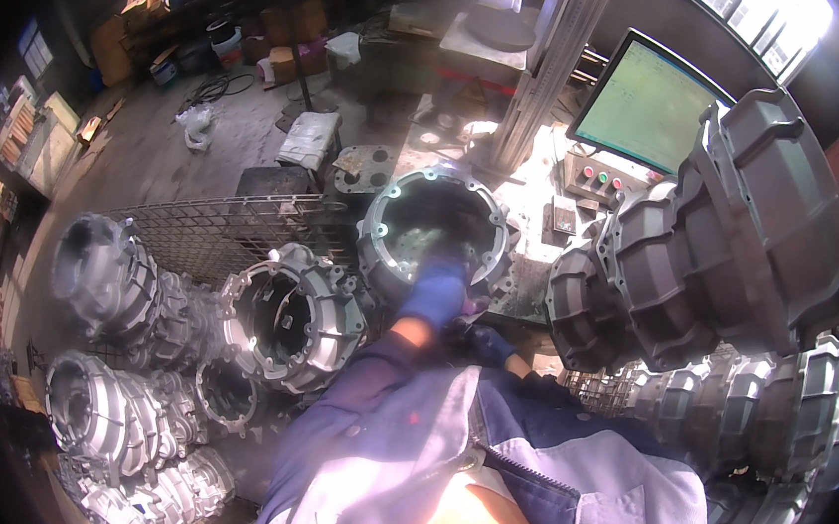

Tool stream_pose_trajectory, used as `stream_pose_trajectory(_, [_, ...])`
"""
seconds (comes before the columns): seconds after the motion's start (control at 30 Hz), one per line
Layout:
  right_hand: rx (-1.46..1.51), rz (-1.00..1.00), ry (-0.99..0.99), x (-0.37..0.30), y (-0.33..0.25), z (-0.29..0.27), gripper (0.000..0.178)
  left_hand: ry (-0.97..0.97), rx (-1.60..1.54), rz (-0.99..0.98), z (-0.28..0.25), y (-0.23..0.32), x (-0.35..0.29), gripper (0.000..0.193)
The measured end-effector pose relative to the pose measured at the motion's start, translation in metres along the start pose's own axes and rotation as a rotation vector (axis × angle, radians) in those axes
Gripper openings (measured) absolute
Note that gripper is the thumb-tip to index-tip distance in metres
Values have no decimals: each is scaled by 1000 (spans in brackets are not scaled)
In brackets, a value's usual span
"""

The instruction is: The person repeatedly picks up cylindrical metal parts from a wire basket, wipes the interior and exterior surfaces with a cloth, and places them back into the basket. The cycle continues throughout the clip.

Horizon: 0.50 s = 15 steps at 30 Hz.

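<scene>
A large round metal housing (373,243) stands in front of me, its wide bolt-holed opening facing up. My left hand (437,286), in a blue glove, reaches over the near rim into this opening. Its fingers are blurred and lost in the dark inside, so whether they grip anything does not show. My right hand (488,346), in a dark blue glove, is low at the near side of the same housing, close to my body. Shadow hides its fingers, and I cannot tell whether it touches the casting.
Similar castings (295,321) are stacked at the left beside a wire mesh cage (213,229). More large housings (732,229) stand close at my right. Beyond the workpiece are a monitor (648,102), a button box (591,180) and a metal column (546,73).
</scene>
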State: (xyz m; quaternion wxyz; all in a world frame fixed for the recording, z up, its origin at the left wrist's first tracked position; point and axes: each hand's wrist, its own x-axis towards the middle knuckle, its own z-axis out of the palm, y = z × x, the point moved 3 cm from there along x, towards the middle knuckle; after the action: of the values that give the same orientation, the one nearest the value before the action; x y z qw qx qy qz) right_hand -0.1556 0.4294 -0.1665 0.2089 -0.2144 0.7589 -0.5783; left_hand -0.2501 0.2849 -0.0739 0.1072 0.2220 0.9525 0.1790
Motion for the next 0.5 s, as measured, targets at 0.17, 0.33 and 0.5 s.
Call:
stream_pose_trajectory(0.17, [0, 28, -4, 0, -1, -1, 32, -48, -54, -38, 13, -5, 8, 58])
stream_pose_trajectory(0.33, [12, 45, -14, 0, -2, 0, 32, 112, 184, 12, 17, -4, 2, 50])
stream_pose_trajectory(0.5, [17, 50, -29, -5, -1, 0, 33, 52, 161, -2, 17, -3, 2, 50])
